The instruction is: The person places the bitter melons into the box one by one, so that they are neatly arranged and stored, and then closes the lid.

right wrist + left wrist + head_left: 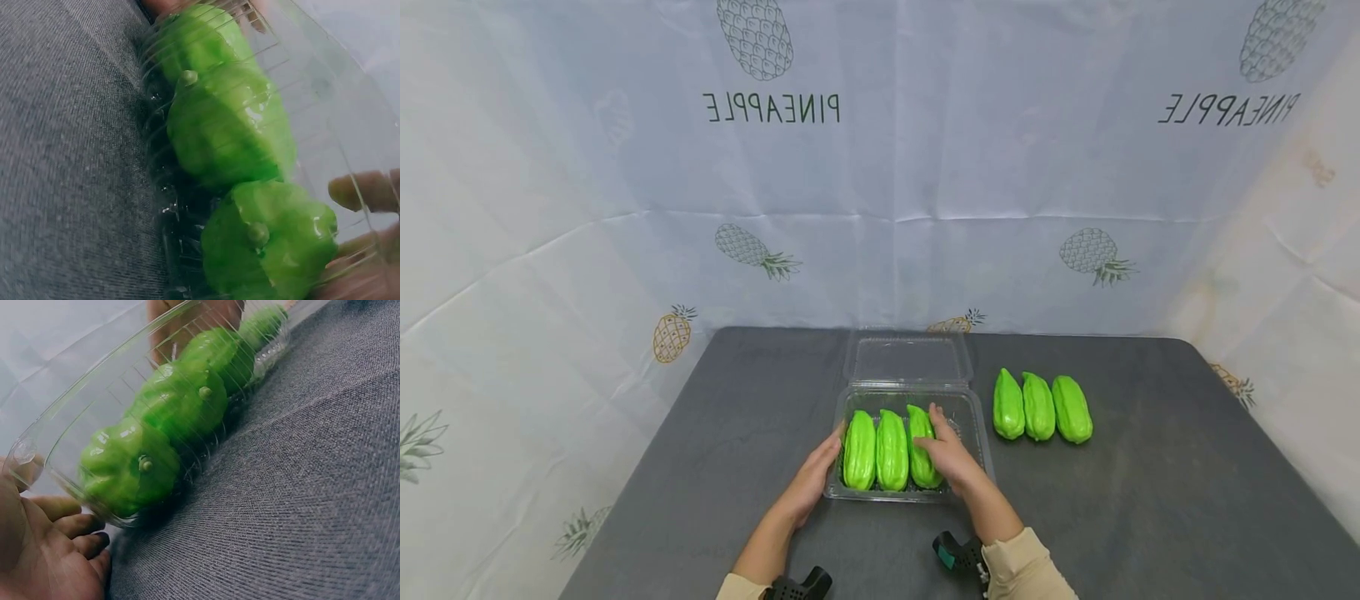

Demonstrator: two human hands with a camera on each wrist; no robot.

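Note:
A clear plastic box (895, 497) with its lid (910, 358) folded back stands on the table. Three green ribbed gourds, like bitter melons, lie side by side in it: a left one (860, 450), a middle one (892, 450) and a right one (922, 467). My left hand (811, 479) rests against the box's left side, fingers fairly straight; the left wrist view shows that hand (50, 550) by the box corner. Over the box's right side, my right hand (953, 458) holds the right gourd, thumb across it and fingers on its far side. Plastic partly blurs this grip in the right wrist view.
Right of the box, three more green gourds (1039, 407) lie in a row on the dark grey table (1120, 500). A pale cloth with pineapple prints (895, 167) hangs behind the table and along its sides.

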